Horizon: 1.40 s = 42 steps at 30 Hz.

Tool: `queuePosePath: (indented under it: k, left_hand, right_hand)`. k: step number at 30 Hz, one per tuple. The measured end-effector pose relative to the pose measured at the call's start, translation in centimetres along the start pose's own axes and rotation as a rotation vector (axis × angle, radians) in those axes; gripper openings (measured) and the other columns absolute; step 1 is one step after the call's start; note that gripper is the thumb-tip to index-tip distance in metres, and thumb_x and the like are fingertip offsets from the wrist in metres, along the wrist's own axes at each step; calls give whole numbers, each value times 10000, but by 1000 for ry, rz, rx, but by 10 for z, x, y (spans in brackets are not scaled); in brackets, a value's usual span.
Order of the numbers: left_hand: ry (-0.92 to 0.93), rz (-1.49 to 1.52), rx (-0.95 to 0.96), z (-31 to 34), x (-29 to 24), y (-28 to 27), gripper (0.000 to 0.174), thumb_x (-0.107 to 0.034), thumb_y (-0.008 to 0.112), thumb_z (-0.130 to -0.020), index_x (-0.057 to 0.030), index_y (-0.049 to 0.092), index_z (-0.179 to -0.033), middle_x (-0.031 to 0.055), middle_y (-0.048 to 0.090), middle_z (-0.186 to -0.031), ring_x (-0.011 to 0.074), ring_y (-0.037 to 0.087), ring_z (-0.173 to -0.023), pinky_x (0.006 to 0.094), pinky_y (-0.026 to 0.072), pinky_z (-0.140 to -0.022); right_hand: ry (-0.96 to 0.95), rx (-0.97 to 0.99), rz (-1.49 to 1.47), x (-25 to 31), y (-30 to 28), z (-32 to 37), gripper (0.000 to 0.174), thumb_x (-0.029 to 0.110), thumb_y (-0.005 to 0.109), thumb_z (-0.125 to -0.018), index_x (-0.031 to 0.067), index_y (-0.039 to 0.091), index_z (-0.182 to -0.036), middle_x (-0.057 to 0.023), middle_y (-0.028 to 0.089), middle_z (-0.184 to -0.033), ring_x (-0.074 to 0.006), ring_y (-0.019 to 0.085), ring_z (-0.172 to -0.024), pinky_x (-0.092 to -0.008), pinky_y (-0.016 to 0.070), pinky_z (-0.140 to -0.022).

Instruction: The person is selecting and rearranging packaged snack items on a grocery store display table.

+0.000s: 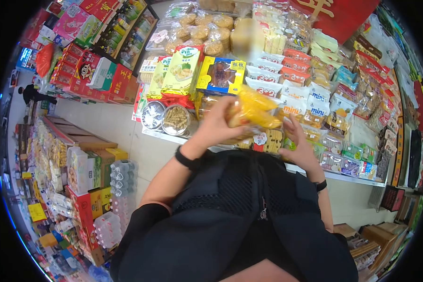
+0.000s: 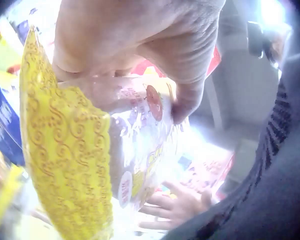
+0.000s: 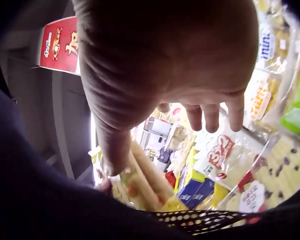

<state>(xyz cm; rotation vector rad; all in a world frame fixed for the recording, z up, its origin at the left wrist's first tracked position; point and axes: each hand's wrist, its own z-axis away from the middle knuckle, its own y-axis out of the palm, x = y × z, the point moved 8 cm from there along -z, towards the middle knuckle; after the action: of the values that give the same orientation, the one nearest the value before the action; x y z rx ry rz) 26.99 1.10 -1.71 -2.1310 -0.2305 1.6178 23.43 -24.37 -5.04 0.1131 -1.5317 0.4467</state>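
Packet (image 1: 256, 110), yellow, sits in the left hand's (image 1: 218, 126) grip, thumb and fingers closed round it above the counter (image 1: 167, 137). The right hand's (image 1: 300, 149) grip is wide and holds nothing. Pouches marked "3+2" (image 1: 264, 75) stand at 12 o'clock from the packet, "mini" pouches (image 1: 292, 99) at 3. Only the left wrist view shows its scroll print and red sticker (image 2: 154, 103); only the right wrist view, a red "加" sign (image 3: 60, 46) at 10 o'clock.

red banner (image 1: 345, 27) cropped at top
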Motion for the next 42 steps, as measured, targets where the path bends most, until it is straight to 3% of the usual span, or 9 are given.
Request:
queuePosePath:
  k: [4, 6, 11, 15, 20, 27, 32, 35, 42]
  left_hand:
    - [-287, 416, 310, -23, -16, 70, 697, -309, 826, -780, 2, 476, -1297, 151, 569, -1183, 199, 570, -1098, 343, 483, -944]
    - [-234, 454, 337, -28, -22, 93, 656, -280, 802, -817, -11, 468, -1313, 132, 554, -1227, 195, 561, -1134, 348, 491, -944]
    - [-148, 615, 460, -22, -18, 97, 664, -308, 772, -851, -22, 453, -1359, 156, 540, -1282, 252, 554, -1168, 402, 471, -976]
    - [-109, -422, 287, -3, 64, 58, 842, -429, 816, -745, -5, 452, -1375, 220, 525, -1281, 378, 495, -1218, 447, 397, -1049]
    - [-50, -932, 152, -4, 137, 25, 922, -417, 875, -602, 27, 483, -1308, 167, 535, -1217, 341, 516, -1159, 478, 427, -977]
    - [-216, -1059, 353, -12, 137, 32, 854, -336, 868, -605, 0, 507, -1302, 133, 512, -1245, 302, 456, -1252, 501, 369, -1018]
    - [105, -1240, 312, -3, 132, 46, 699, -303, 848, -637, -39, 559, -1216, 118, 532, -1194, 285, 505, -1180, 460, 399, -965]
    - [-113, -1072, 496, 1, 142, 47, 609, -287, 835, -659, -74, 585, -1172, 117, 571, -1195, 291, 546, -1153, 448, 401, -976]
    - [-58, -1028, 425, -14, 119, 34, 551, -254, 837, -655, -119, 599, -1134, 73, 635, -1072, 279, 578, -1113, 435, 403, -981]
  right_hand:
    - [105, 83, -182, -11, 13, -7, 1039, 265, 868, -744, 52, 215, -1524, -151, 433, -1461, -277, 405, -1368, -412, 316, -1141]
    - [48, 44, -56, -29, 2, -10, 936, 200, 827, -788, 37, 241, -1499, -136, 479, -1409, -267, 474, -1307, -415, 374, -1107]
    - [103, -297, -757, -29, -23, 0, 665, 61, 674, -872, 41, 330, -1440, -137, 536, -1335, -258, 571, -1210, -393, 518, -988]
    - [136, -388, -915, -49, -47, 31, 558, 163, 586, -946, 29, 352, -1435, -148, 537, -1347, -275, 564, -1228, -419, 504, -1008]
    - [213, -507, -929, -83, -70, 65, 523, 229, 552, -979, 7, 383, -1421, -139, 536, -1354, -264, 563, -1225, -418, 473, -1038]
    - [161, -542, -930, -77, -74, 70, 523, 201, 566, -974, 17, 370, -1423, -134, 537, -1337, -262, 570, -1203, -420, 485, -1020]
    - [156, -575, -929, -80, -74, 69, 536, 187, 573, -969, 26, 356, -1432, -137, 527, -1349, -264, 564, -1213, -420, 483, -1022]
    - [156, -589, -919, -79, -76, 70, 539, 190, 574, -969, 25, 356, -1433, -139, 526, -1350, -264, 559, -1219, -423, 479, -1026]
    - [134, -576, -931, -75, -84, 68, 526, 225, 568, -973, 21, 383, -1421, -135, 527, -1354, -266, 555, -1225, -427, 469, -1038]
